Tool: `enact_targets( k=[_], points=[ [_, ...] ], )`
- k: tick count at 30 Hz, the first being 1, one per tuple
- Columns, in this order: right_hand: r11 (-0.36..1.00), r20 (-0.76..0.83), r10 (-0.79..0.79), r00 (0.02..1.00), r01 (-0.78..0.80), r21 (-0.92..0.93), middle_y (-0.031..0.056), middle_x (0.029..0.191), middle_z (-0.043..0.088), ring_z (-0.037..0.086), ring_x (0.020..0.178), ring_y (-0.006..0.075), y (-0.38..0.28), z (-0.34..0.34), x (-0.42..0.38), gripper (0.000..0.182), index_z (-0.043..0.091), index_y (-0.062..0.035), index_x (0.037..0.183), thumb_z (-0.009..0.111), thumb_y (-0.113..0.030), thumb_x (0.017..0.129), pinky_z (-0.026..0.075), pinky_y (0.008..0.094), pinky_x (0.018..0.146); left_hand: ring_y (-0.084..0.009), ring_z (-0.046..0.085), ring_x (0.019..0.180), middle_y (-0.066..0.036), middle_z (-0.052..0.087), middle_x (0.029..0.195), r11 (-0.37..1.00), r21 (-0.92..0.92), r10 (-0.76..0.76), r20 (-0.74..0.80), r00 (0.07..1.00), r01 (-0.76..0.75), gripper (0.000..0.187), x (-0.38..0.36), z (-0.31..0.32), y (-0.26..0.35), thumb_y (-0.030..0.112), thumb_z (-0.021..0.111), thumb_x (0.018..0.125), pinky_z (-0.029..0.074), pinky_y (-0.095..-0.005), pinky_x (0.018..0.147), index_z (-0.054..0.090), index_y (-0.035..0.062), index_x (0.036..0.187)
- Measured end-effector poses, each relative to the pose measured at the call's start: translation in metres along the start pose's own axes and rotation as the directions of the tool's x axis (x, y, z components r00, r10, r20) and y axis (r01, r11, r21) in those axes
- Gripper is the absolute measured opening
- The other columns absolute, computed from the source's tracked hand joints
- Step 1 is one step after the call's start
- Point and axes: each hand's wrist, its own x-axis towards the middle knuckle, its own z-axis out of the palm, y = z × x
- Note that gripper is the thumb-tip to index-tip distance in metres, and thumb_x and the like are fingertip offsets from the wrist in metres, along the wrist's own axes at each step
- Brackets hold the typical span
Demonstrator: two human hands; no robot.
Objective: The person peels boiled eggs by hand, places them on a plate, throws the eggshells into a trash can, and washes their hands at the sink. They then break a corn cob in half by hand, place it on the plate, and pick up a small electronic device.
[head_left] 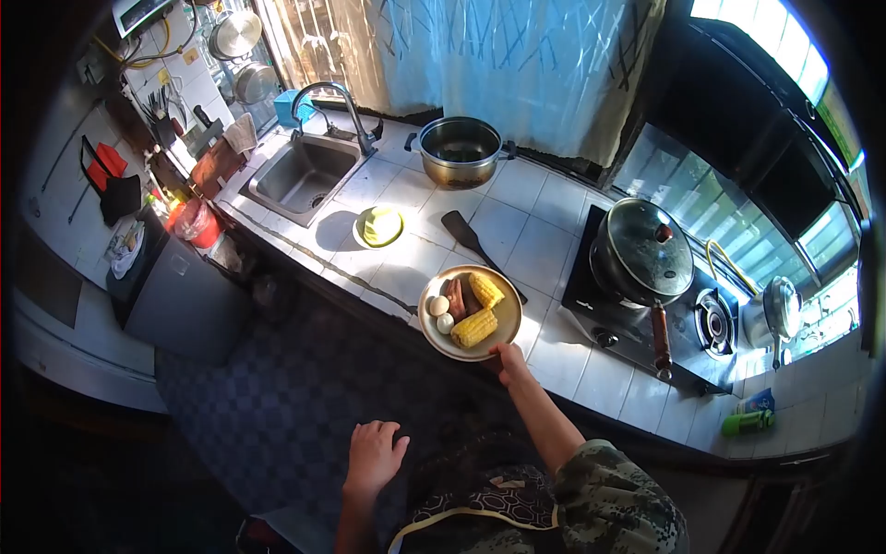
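Note:
My right hand point(508, 363) grips the near right rim of a plate point(506, 334), thumb on the rim and the other fingers hidden under it. On the plate lie two pieces of corn, one nearer point(473, 329) and one farther point(485, 290), reddish-brown oblong pieces point(457, 300) and two eggs point(441, 306). The plate overlaps the counter's front edge. A dark spatula point(469, 238) lies just behind it, its handle running past the plate's right side. My left hand point(375, 454) hangs over the floor in front of my apron, holding nothing, fingers loosely bent and thumb apart.
Farther back on the tiled counter stand a bowl of pale green food point(381, 227) and a two-handled pot point(459, 153). A sink point(305, 175) is at left. On the gas stove point(591, 305), right, sits a lidded pan point(643, 251), its handle point(661, 342) pointing toward me.

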Motion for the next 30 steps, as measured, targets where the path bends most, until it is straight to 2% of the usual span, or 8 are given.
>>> enact_targets(
  k=[12,19,20,22,23,25,27,30],
  points=[
    [0.997,0.051,-0.064,0.997,0.066,-0.049,0.0161,0.078,0.063,0.066,0.063,0.0299,-0.008,0.054,0.062,0.020,0.056,0.0030,0.094,0.055,-0.001,0.074,0.058,0.0402,0.060,-0.0333,0.060,0.092,-0.015,0.064,0.097,0.988,-0.001,-0.155,0.072,0.985,0.155,0.028,0.061,-0.016,-0.062,0.025,0.067,0.082,0.045,-0.0441,0.086,0.065,0.0043,0.101],
    [0.996,0.149,-0.045,0.988,0.056,-0.065,0.0159,0.091,0.066,0.069,0.077,0.0260,-0.027,0.058,0.071,0.026,0.056,0.0029,0.106,0.056,-0.004,0.082,0.058,0.0372,0.065,-0.0342,0.059,0.090,-0.015,0.064,0.095,0.996,-0.070,-0.056,0.064,0.996,0.061,0.027,0.151,-0.027,-0.060,0.024,0.066,0.083,0.045,-0.0430,0.084,0.064,0.0036,0.100],
    [0.974,0.216,0.045,0.975,0.005,-0.226,0.0157,0.092,0.067,0.069,0.078,0.0247,-0.033,0.052,0.074,0.027,0.057,0.0022,0.107,0.058,-0.007,0.082,0.057,0.0357,0.064,-0.0345,0.059,0.089,-0.015,0.064,0.094,0.996,-0.088,-0.011,0.041,0.999,0.014,0.027,0.161,-0.019,-0.062,0.024,0.066,0.083,0.045,-0.0433,0.083,0.064,0.0035,0.100],
    [0.801,0.225,0.223,0.949,-0.047,-0.597,0.0131,0.093,0.069,0.069,0.079,0.0202,-0.069,0.048,0.064,0.032,0.060,0.0008,0.107,0.066,-0.017,0.080,0.055,0.0326,0.061,-0.0348,0.059,0.089,-0.015,0.064,0.094,0.994,-0.102,0.044,0.045,0.998,-0.040,0.026,0.176,-0.021,-0.061,0.024,0.066,0.083,0.045,-0.0436,0.083,0.064,0.0035,0.100],
    [0.636,0.199,0.182,0.963,0.039,-0.771,0.0119,0.090,0.070,0.069,0.084,0.0226,-0.081,0.039,0.063,0.033,0.062,-0.0009,0.107,0.065,-0.017,0.079,0.055,0.0340,0.067,-0.0347,0.059,0.088,-0.015,0.064,0.094,0.992,-0.113,0.069,0.066,0.995,-0.061,0.026,0.182,-0.020,-0.063,0.024,0.066,0.084,0.045,-0.0437,0.082,0.064,0.0035,0.100],
    [0.195,0.104,-0.240,0.965,0.153,-0.969,0.0144,0.094,0.068,0.067,0.090,0.0295,-0.089,0.017,0.069,0.028,0.064,-0.0032,0.104,0.062,-0.012,0.077,0.054,0.0389,0.073,-0.0346,0.059,0.088,-0.015,0.064,0.094,0.986,-0.128,0.122,0.090,0.988,-0.111,0.026,0.197,-0.019,-0.067,0.024,0.066,0.084,0.046,-0.0438,0.081,0.064,0.0036,0.100],
    [0.017,0.036,-0.601,0.799,0.058,-0.998,0.0126,0.106,0.062,0.064,0.092,0.0333,-0.090,0.012,0.081,0.033,0.062,-0.0091,0.106,0.065,-0.011,0.074,0.053,0.0419,0.078,-0.0345,0.059,0.088,-0.016,0.064,0.094,0.978,-0.148,0.166,0.139,0.976,-0.146,0.026,0.205,-0.011,-0.078,0.025,0.066,0.084,0.046,-0.0437,0.080,0.064,0.0036,0.100],
    [-0.003,0.053,-0.623,0.781,0.066,-0.998,0.0138,0.103,0.056,0.061,0.093,0.0368,-0.097,0.015,0.108,0.028,0.057,-0.0089,0.102,0.065,-0.013,0.075,0.051,0.0468,0.077,-0.0340,0.060,0.086,-0.015,0.064,0.093,0.965,-0.112,0.255,0.194,0.947,-0.237,0.026,0.226,-0.017,-0.080,0.025,0.067,0.083,0.047,-0.0437,0.079,0.065,0.0041,0.098]
  ],
)
